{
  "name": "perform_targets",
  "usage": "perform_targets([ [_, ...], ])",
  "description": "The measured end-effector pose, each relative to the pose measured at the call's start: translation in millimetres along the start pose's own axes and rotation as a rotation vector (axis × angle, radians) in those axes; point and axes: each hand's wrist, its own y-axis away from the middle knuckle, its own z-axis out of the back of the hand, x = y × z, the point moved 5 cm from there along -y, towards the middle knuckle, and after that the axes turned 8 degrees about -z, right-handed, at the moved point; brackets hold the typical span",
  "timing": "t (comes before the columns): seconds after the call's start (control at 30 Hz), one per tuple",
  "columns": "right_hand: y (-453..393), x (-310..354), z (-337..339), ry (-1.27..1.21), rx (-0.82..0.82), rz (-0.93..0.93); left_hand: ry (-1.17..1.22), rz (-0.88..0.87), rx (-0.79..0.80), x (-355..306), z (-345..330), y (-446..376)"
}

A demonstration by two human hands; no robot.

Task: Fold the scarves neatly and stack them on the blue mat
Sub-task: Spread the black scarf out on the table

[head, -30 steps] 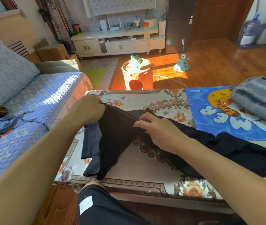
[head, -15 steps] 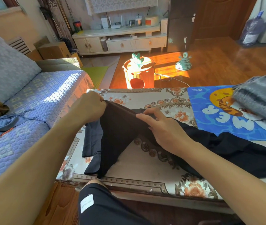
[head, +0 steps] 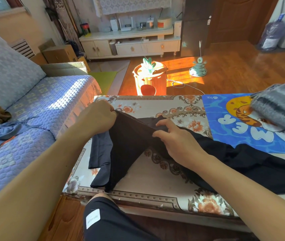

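Black scarf [head: 134, 146] stretched taut above the floral desk [head: 155, 174], left hand [head: 98, 117] and right hand [head: 176, 141] both gripping its top edge, beside the blue mat [head: 225, 129].

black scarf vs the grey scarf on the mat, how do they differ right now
The black scarf is thin and smooth; the grey scarf is thick, knitted and striped. The black scarf sprawls unfolded over the floral table, one part trailing over the blue mat; the grey scarf sits folded on that mat. The left hand and right hand grip the black scarf; nothing touches the grey one. Both lie on the table.
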Motion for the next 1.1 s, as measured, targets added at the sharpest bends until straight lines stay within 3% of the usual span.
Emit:
perform_targets([
  [0.17, 8, -6, -12, -0.126, 0.026, -0.119, -0.054, 0.023, -0.123, 5, 7, 2],
  [0.27, 18, -18, -25, -0.118, 0.146, -0.221, -0.076, 0.055, -0.165, 12, 11, 3],
  [0.33, 29, -18, -32, -0.064, 0.224, -0.188, -0.071, 0.085, -0.168, 17, 9, 4],
  [0.47, 45, -15, -38, -0.046, 0.227, -0.129, -0.035, 0.119, -0.194, 21, 1, 5],
  [0.53, 53, -8, -27, -0.292, 0.103, -0.213, -0.010, 0.149, -0.230, 25, 0, 4],
  [0.6, 58, -9, -1, -0.592, -0.161, -0.358, -0.005, 0.171, -0.282, 31, 0, 2],
  [0.67, 55, -11, 24, -0.669, -0.311, -0.401, -0.014, 0.180, -0.314, 35, 0, 1],
  [0.73, 44, -13, 37, -0.517, -0.244, -0.285, -0.003, 0.183, -0.337, 33, 4, -3],
  [0.83, 33, -31, 31, -0.270, 0.125, -0.213, -0.051, 0.164, -0.372, 25, 17, -13],
  [0.9, 32, -47, 35, -0.191, 0.275, -0.220, -0.129, 0.165, -0.367, 21, 24, -19],
  [1.0, 36, -60, 53, -0.261, 0.311, -0.226, -0.189, 0.187, -0.349, 14, 27, -29],
  [1.1, 32, -56, 56, -0.049, 0.253, -0.177, -0.190, 0.195, -0.324, 7, 21, -36],
])
